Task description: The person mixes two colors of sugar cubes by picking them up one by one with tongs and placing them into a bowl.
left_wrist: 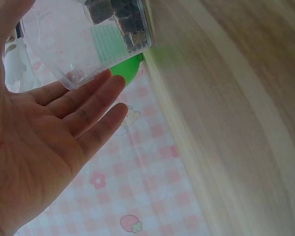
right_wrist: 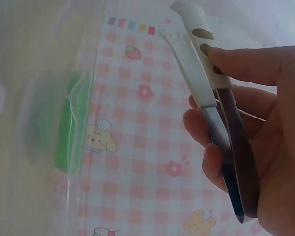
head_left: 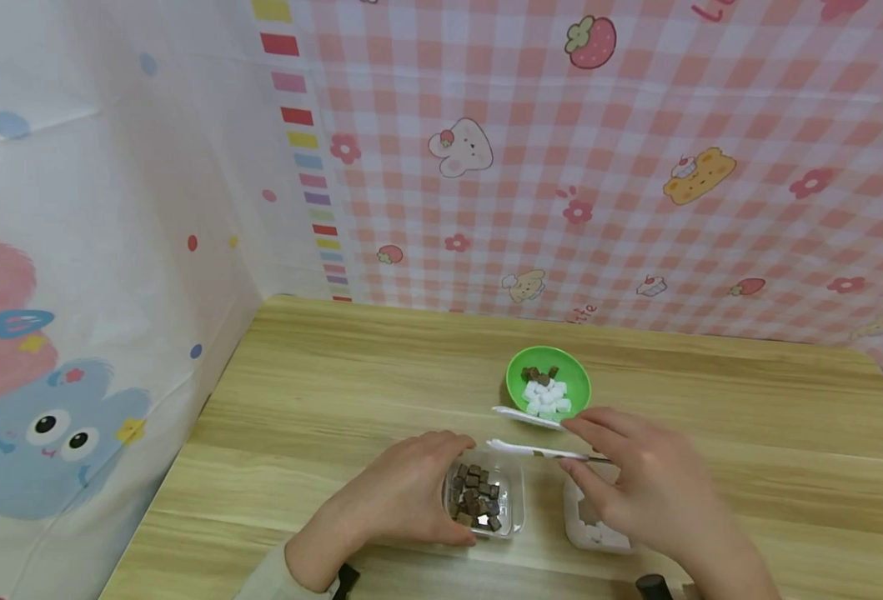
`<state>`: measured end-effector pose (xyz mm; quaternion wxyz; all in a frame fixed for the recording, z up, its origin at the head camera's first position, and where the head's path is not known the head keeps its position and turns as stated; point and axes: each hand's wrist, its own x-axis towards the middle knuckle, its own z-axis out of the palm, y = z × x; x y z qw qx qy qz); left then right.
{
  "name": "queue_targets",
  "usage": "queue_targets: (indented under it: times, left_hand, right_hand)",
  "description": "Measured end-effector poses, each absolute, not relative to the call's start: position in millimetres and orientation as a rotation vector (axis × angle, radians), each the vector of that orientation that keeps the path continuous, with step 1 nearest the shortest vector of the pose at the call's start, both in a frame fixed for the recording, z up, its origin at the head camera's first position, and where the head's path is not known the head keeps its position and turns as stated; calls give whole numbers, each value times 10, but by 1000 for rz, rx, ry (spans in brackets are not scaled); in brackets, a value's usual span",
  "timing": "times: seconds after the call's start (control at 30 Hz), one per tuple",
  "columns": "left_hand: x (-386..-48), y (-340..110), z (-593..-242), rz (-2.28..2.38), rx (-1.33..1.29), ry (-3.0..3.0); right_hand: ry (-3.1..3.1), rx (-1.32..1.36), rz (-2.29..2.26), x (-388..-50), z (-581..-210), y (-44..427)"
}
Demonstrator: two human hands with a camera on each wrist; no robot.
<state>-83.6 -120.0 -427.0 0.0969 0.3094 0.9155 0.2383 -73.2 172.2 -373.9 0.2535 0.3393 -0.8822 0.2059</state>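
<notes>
My left hand (head_left: 403, 487) holds a clear plastic container (head_left: 517, 504) between thumb and fingers. Inside it lie several small brown cubes (head_left: 474, 492). In the left wrist view, the fingertips touch the container's wall (left_wrist: 64, 59). A pair of tongs (right_wrist: 189, 73) with white, paw-like tips and metal arms is in my right hand (head_left: 647, 475), pinched between thumb and fingers. The tips stand apart, with nothing seen between them, to the right above the brown cubes. Just beyond the tongs is a green bowl (head_left: 576, 383) with white cubes (head_left: 546, 400) and a few brown cubes (head_left: 534, 375).
Partly under my right hand stands another clear container (head_left: 599, 540) with some white pieces in it. The wooden table (head_left: 366, 367) meets a pink checked cloth (head_left: 411, 192) at the back and a white printed cloth (head_left: 148, 250) on the left.
</notes>
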Motion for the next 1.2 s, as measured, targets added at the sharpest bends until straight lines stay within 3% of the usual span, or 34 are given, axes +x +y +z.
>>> queue_targets:
  times: [0.7, 1.2]
  left_hand:
    - [-844, -1195, -4267, 724, 930, 2711]
    - [-846, -1195, -4265, 718, 936, 2707]
  right_hand:
    - [-2540, 1142, 442, -646, -3916, 1427]
    - [-2551, 1161, 363, -626, -4029, 1282]
